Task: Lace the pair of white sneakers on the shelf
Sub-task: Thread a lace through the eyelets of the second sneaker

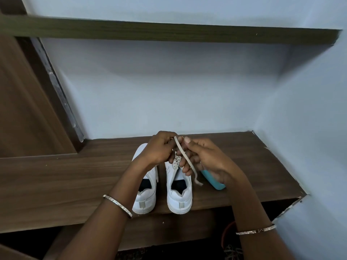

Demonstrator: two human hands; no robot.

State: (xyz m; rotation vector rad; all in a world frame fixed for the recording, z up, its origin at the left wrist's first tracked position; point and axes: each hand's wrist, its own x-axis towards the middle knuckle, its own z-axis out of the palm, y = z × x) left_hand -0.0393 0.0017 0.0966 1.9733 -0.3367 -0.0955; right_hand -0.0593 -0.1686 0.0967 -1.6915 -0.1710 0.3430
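Two white sneakers stand side by side on the brown wooden shelf [56, 177], heels toward me. The left sneaker [145, 196] is partly covered by my left forearm. Over the front of the right sneaker [179, 192] both hands meet. My left hand [159, 147] pinches the upper end of a flat white lace [185, 158]. My right hand [204, 158] curls its fingers round the same lace lower down. The loose lace end hangs beside the right sneaker. Some lace is threaded through the right sneaker's eyelets; the front eyelets are hidden by my fingers.
A teal object [214, 182] lies on the shelf right of the sneakers, half hidden under my right hand. A second shelf board [169, 32] runs overhead. Pale blue walls close the back and right side. A brown wooden panel [22, 109] stands at left.
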